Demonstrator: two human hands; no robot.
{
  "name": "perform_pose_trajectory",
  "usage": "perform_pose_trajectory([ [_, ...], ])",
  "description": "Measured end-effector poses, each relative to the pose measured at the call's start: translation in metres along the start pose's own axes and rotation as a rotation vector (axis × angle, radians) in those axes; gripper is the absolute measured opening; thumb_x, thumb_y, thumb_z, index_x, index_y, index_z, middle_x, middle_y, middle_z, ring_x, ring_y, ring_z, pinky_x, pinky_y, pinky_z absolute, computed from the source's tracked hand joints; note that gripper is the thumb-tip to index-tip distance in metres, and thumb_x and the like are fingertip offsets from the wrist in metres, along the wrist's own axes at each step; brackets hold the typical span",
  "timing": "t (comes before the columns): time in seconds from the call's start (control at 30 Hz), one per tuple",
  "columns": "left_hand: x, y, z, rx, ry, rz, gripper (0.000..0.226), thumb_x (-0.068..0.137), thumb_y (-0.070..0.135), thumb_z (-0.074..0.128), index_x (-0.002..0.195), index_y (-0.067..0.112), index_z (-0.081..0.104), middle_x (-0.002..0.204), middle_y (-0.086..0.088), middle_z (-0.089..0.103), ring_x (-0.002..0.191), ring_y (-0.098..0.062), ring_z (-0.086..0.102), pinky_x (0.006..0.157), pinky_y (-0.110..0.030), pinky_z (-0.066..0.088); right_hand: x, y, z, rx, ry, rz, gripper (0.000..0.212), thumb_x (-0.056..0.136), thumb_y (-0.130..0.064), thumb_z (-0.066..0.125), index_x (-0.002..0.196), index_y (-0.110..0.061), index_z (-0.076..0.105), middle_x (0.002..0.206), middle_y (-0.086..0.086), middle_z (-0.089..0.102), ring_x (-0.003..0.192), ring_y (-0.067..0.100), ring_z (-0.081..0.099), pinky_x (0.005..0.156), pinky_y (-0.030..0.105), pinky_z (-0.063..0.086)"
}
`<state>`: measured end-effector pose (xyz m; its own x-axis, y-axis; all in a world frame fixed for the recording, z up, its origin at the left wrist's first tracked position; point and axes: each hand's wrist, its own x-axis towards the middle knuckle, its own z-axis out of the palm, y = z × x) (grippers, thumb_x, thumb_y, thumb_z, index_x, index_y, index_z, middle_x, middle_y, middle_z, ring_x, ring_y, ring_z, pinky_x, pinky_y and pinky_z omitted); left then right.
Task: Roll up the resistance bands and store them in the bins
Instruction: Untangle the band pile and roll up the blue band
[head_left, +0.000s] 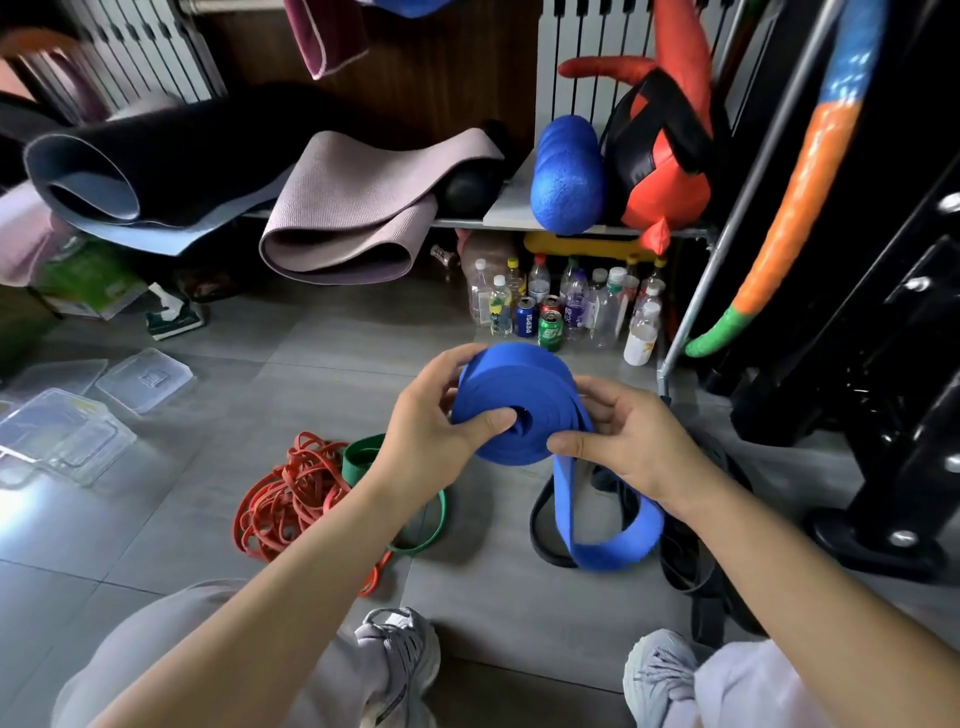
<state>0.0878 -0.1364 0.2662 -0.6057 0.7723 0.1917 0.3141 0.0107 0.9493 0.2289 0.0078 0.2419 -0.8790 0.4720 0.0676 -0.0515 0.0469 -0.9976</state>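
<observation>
Blue resistance band (519, 402): mostly coiled, held above the floor, tail looping down right. Left hand (436, 415) and right hand (631, 441) both grip the coil. Clear plastic bins (67, 431): far left.

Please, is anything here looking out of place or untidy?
Yes. The red bands lie in a tangled heap on the floor, with a green band and a black band loose nearby. The blue band, gripped by the left hand and right hand, is only partly rolled; its tail hangs down.
</observation>
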Motion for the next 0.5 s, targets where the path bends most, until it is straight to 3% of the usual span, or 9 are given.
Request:
perform_pose_trajectory([
  [0.13,0.0,0.003,0.009,-0.161,-0.009,-0.036,0.052,0.076,0.002,0.074,0.109,0.037,0.054,0.11,0.003,0.065,0.099,-0.019,0.065,0.079,-0.04,0.057,-0.006,-0.001,-0.007,0.069,0.069,-0.043,0.044,0.055,-0.018,0.078,0.097,-0.022,0.066,0.09,-0.004,0.075,0.083,0.012,0.071,0.07,0.018,0.054],
  [0.23,0.002,0.004,0.012,-0.117,-0.086,-0.047,0.051,0.077,0.005,0.073,0.109,0.037,0.051,0.107,0.009,0.063,0.097,-0.013,0.065,0.075,-0.031,0.057,-0.011,0.001,-0.009,0.043,0.104,-0.062,0.042,0.052,-0.026,0.082,0.092,-0.022,0.069,0.091,0.0,0.075,0.083,0.017,0.072,0.07,0.022,0.055],
  [0.3,0.005,0.007,0.011,0.033,-0.139,-0.037,0.047,0.077,0.009,0.075,0.109,0.031,0.048,0.107,0.011,0.058,0.097,-0.011,0.061,0.075,-0.02,0.054,-0.013,0.002,-0.011,0.023,0.114,-0.056,0.044,0.049,-0.031,0.084,0.09,-0.024,0.07,0.092,0.001,0.075,0.085,0.019,0.072,0.071,0.023,0.056],
  [0.37,0.006,0.009,0.007,0.322,-0.147,-0.007,0.055,0.074,0.022,0.078,0.119,0.024,0.047,0.117,0.009,0.05,0.107,-0.009,0.051,0.084,-0.021,0.049,-0.013,0.003,-0.013,-0.018,0.109,-0.043,0.046,0.048,-0.032,0.085,0.091,-0.026,0.069,0.093,0.0,0.075,0.085,0.017,0.072,0.071,0.023,0.056],
  [0.43,0.002,0.011,0.004,0.639,-0.175,0.162,0.071,0.072,0.032,0.079,0.133,0.024,0.043,0.129,0.007,0.044,0.117,-0.01,0.044,0.092,-0.026,0.042,-0.014,0.003,-0.014,-0.09,0.096,-0.017,0.046,0.05,-0.029,0.087,0.092,-0.029,0.068,0.097,0.001,0.074,0.088,0.016,0.071,0.077,0.027,0.056],
  [0.5,-0.004,0.012,0.007,0.849,-0.252,0.39,0.073,0.073,0.032,0.076,0.138,0.027,0.041,0.131,0.004,0.048,0.118,-0.017,0.045,0.092,-0.031,0.041,-0.015,0.006,-0.014,-0.183,0.081,-0.001,0.043,0.058,-0.017,0.088,0.092,-0.034,0.068,0.098,-0.002,0.074,0.091,0.014,0.07,0.085,0.033,0.055],
])
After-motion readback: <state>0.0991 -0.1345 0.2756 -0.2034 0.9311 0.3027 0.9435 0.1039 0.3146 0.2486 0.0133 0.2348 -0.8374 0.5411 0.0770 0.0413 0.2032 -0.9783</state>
